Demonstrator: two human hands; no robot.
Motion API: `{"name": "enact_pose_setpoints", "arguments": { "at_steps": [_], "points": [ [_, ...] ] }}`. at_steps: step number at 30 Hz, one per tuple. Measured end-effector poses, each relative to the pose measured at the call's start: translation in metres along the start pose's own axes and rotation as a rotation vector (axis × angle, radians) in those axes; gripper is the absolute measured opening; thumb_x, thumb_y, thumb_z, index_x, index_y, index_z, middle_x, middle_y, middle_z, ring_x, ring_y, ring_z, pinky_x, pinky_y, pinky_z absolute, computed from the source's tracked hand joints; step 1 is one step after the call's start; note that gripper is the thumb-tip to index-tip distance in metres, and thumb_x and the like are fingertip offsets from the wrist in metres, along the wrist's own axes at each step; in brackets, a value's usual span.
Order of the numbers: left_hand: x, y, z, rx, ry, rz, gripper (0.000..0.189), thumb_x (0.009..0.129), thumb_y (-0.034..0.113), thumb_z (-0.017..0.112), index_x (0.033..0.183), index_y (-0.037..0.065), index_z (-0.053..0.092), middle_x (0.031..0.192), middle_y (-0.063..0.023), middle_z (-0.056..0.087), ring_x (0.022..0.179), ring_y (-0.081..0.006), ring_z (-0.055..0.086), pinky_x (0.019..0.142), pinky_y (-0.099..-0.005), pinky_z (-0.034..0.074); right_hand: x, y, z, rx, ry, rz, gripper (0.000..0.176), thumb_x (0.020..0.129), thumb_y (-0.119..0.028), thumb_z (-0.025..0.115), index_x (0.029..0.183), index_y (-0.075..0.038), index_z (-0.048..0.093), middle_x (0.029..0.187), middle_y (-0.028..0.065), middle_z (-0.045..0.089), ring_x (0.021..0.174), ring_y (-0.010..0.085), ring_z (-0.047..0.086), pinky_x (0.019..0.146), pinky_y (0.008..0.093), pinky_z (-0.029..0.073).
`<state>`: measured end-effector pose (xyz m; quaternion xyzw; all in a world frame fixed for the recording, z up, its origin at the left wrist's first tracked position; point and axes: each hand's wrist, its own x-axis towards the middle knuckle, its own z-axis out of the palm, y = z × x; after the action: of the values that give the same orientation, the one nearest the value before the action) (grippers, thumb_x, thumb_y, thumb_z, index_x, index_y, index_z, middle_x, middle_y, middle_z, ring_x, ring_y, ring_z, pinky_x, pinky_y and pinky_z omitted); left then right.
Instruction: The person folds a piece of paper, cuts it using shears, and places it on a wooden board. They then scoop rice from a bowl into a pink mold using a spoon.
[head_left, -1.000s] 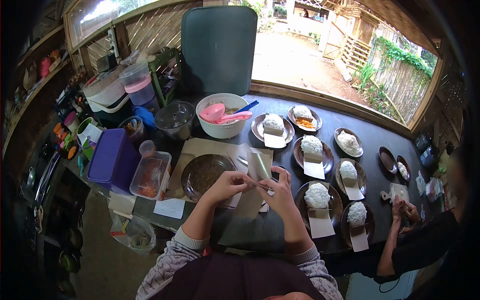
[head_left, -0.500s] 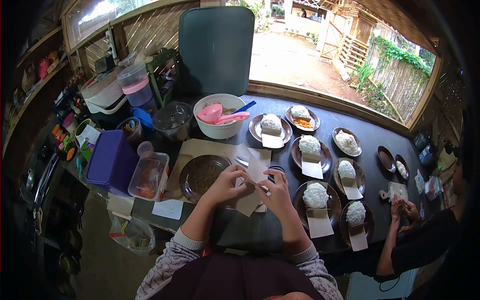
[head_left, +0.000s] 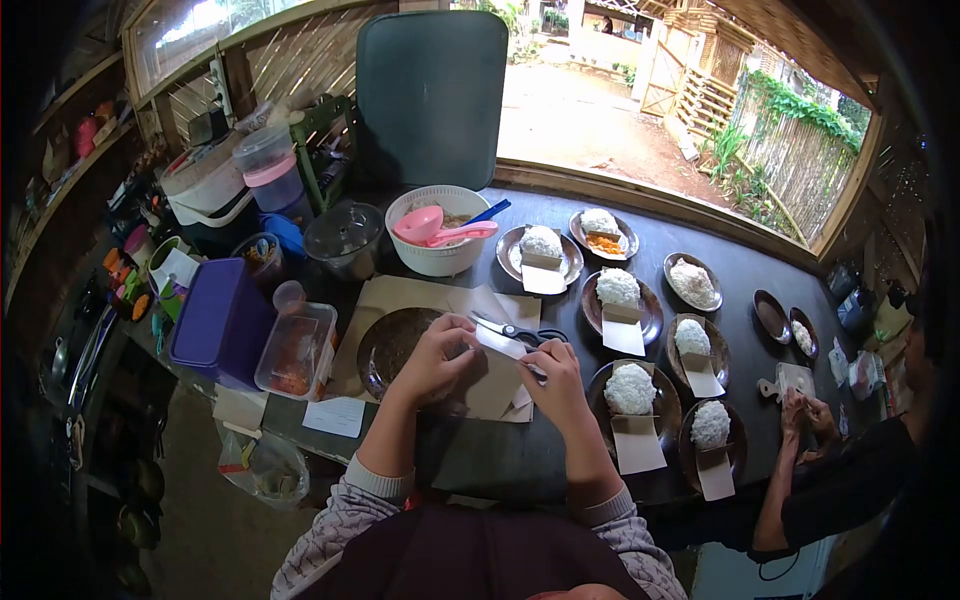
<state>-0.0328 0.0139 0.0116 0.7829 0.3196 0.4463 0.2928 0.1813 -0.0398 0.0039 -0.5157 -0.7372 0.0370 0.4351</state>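
Observation:
Between my hands is a small piece of pale paper point(head_left: 499, 343), which looks folded and catches the light. My left hand point(head_left: 438, 356) pinches its left end, fingers bent. At the other end my right hand point(head_left: 553, 378) grips it with thumb and fingers closed. Just behind the paper, dark-handled scissors point(head_left: 522, 334) lie with their blades pointing left. Beneath my hands are brown paper sheets point(head_left: 489, 385). A round brown plate point(head_left: 385, 350) sits by my left hand, partly covered by it.
Several brown plates with white rice mounds and paper strips point(head_left: 640, 444) stand to the right. At the back is a white basket point(head_left: 437, 259) with pink ladles. A purple box point(head_left: 222, 320) and clear container point(head_left: 297, 350) stand left. A co-worker's hands point(head_left: 806, 412) work at far right.
The paper between my hands has gone from standing upright to a lower, narrower, folded-looking shape. My left hand has shifted slightly left, and more of the scissors shows.

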Motion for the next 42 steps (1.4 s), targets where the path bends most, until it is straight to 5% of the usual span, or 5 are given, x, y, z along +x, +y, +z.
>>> {"name": "enact_pose_setpoints", "arguments": {
  "at_steps": [9,29,34,39,42],
  "points": [
    [-0.001,-0.009,-0.005,-0.201,-0.005,-0.139,0.007,0.078,0.003,0.062,0.085,0.003,0.061,0.099,-0.0023,0.050,0.090,-0.0077,0.050,0.072,-0.0194,0.041,0.001,0.000,-0.002,0.067,-0.033,0.022,0.011,0.071,-0.014,0.068,0.078,-0.007,0.063,0.080,0.0048,0.052,0.080,0.0232,0.052,0.072,0.0360,0.040],
    [-0.030,-0.008,-0.019,-0.201,0.137,-0.283,0.009,0.083,0.010,0.058,0.089,0.004,0.061,0.089,0.0001,0.053,0.078,-0.0074,0.051,0.065,-0.0217,0.041,0.001,-0.010,0.011,0.371,-0.094,0.022,0.009,0.077,0.000,0.060,0.084,0.003,0.055,0.091,0.0162,0.062,0.082,0.0322,0.060,0.075,0.0327,0.047],
    [-0.067,-0.004,-0.025,-0.180,0.312,-0.415,0.013,0.084,0.010,0.056,0.093,0.003,0.063,0.090,-0.0037,0.057,0.082,-0.0102,0.054,0.073,-0.0245,0.042,0.002,-0.008,0.016,0.364,-0.046,-0.051,0.008,0.076,0.000,0.060,0.082,0.002,0.054,0.092,0.0162,0.062,0.085,0.0304,0.060,0.073,0.0329,0.048],
    [-0.077,0.004,-0.026,-0.310,0.295,-0.348,0.022,0.083,0.007,0.051,0.102,0.004,0.060,0.082,0.0016,0.056,0.071,-0.0056,0.048,0.061,-0.0191,0.039,-0.004,-0.022,0.031,0.589,-0.082,0.044,0.006,0.079,0.000,0.059,0.083,0.002,0.055,0.096,0.0137,0.062,0.084,0.0212,0.061,0.070,0.0289,0.051],
    [-0.077,0.008,-0.038,-0.292,0.244,-0.369,0.028,0.077,0.002,0.050,0.104,0.003,0.059,0.092,-0.0040,0.059,0.084,-0.0113,0.055,0.074,-0.0247,0.044,-0.002,-0.036,0.043,0.553,-0.106,-0.012,0.006,0.080,0.001,0.058,0.084,0.003,0.055,0.097,0.0128,0.061,0.084,0.0195,0.061,0.069,0.0276,0.052]
  ]
}}
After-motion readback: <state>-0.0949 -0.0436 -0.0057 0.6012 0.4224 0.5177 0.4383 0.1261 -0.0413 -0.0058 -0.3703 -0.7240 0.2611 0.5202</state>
